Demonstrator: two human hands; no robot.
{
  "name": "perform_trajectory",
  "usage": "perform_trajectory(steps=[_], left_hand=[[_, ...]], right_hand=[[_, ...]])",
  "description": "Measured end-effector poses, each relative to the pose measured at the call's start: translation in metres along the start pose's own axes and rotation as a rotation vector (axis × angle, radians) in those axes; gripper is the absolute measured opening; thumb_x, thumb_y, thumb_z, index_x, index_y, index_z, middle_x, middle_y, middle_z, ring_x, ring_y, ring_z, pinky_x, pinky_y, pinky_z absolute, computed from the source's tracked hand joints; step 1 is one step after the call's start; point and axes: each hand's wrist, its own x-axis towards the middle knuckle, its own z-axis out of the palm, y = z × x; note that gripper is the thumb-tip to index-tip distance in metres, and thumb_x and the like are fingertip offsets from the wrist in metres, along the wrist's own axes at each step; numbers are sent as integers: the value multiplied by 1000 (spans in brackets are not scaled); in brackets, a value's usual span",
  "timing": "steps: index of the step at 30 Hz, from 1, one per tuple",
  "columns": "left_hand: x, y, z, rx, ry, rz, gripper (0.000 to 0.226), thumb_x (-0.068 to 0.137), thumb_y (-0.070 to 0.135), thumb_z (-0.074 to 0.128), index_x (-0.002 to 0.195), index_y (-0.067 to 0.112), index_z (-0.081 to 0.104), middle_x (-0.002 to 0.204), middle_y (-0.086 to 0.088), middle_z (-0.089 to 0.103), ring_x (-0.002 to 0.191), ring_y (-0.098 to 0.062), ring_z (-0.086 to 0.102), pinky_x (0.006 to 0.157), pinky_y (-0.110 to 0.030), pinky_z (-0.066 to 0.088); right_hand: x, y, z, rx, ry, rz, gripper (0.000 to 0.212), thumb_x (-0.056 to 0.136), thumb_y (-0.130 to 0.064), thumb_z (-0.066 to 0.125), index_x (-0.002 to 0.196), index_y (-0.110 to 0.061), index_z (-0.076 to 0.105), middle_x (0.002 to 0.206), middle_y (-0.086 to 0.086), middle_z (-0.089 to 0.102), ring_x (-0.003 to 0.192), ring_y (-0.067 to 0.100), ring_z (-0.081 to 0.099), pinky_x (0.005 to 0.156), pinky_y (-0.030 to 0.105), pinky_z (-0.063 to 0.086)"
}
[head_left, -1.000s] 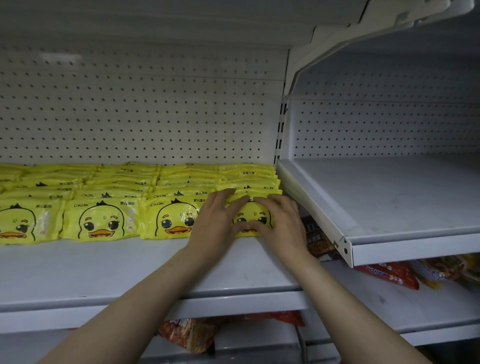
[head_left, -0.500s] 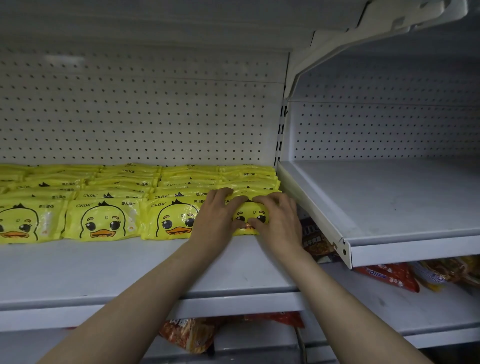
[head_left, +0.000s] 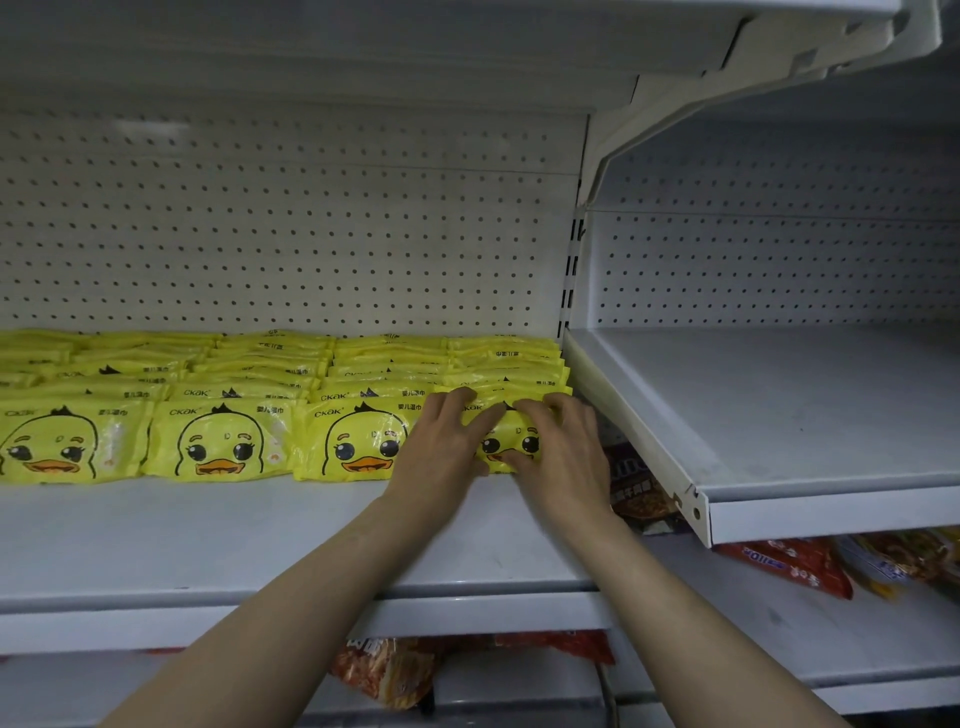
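My left hand (head_left: 441, 449) and right hand (head_left: 563, 457) both pinch the yellow duck pack (head_left: 511, 441), fingers curled over its top edge. It sits at the shelf's (head_left: 260, 535) right end, long axis along the front edge, duck face toward me. The neighbouring packs (head_left: 358, 441) read "CKAK".

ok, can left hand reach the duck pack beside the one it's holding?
Likely yes: the neighbouring pack lies uncovered beside the left hand, shelf front open; it must release the end pack first.
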Motion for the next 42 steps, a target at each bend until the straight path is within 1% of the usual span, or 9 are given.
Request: perform_trajectory(steps=[3, 6, 11, 15, 19, 26, 34, 39, 42], left_hand=[[0, -2, -2, -7, -13, 12, 85, 59, 27, 88, 135, 25, 51, 128, -11, 50, 109, -32, 47, 88, -40, 49], [-14, -13, -12, -20, -1, 26, 82, 61, 31, 86, 135, 25, 52, 134, -12, 49, 119, -32, 46, 88, -42, 50], [-54, -64, -45, 4, 84, -165, 71, 68, 29, 82, 133, 24, 54, 131, -12, 51, 115, -33, 47, 88, -44, 50], [-77, -97, -61, 16, 14, -290, 71, 74, 29, 79, 137, 28, 48, 134, -8, 44, 119, -31, 44, 84, -43, 52], [-77, -113, -55, 30, -27, -249, 75, 70, 28, 82, 137, 29, 49, 130, -9, 48, 116, -33, 48, 81, -43, 53], [-61, -128, -41, 9, -16, -186, 81, 61, 23, 87, 133, 30, 50, 119, -7, 52, 104, -30, 52, 68, -41, 55], [-60, -139, -43, -77, -57, -138, 80, 70, 24, 81, 141, 30, 44, 126, -7, 47, 115, -28, 46, 84, -39, 48], [-61, -136, -61, -126, -182, -177, 82, 77, 33, 75, 147, 32, 32, 140, -4, 37, 130, -24, 35, 97, -37, 42], [-59, -135, -79, -115, -223, -242, 81, 78, 34, 75, 147, 31, 33, 143, -5, 35, 134, -25, 32, 101, -42, 42]], right_hand=[[-1, -4, 0, -40, -3, 5, 56, 76, -33, 80, 126, -29, 56, 130, 2, 45, 122, 25, 39, 80, 37, 51], [-2, -14, 0, -102, -9, 4, 56, 78, -35, 76, 129, -25, 55, 137, 5, 44, 128, 27, 35, 90, 41, 49], [-1, -55, 12, 24, -16, -130, 60, 77, -42, 77, 132, -25, 57, 144, 5, 45, 136, 27, 35, 105, 44, 39], [3, -91, 31, 76, -52, -234, 60, 78, -46, 76, 132, -26, 59, 145, 7, 48, 135, 30, 40, 114, 47, 31], [5, -113, 49, 15, -136, -240, 68, 75, -48, 77, 135, -27, 56, 146, 6, 47, 136, 28, 40, 119, 46, 18], [3, -115, 62, -97, -87, -224, 67, 74, -44, 77, 135, -29, 52, 142, 3, 49, 136, 25, 41, 120, 42, 14], [1, -122, 61, -141, -100, -199, 67, 77, -43, 74, 137, -29, 49, 145, 4, 47, 139, 25, 37, 120, 44, 13], [2, -124, 50, -156, -214, -180, 68, 81, -45, 69, 143, -32, 43, 153, 2, 38, 144, 23, 29, 121, 44, 11], [13, -129, 39, -184, -294, -172, 67, 81, -48, 69, 142, -31, 45, 151, 2, 41, 141, 25, 33, 119, 43, 19]])
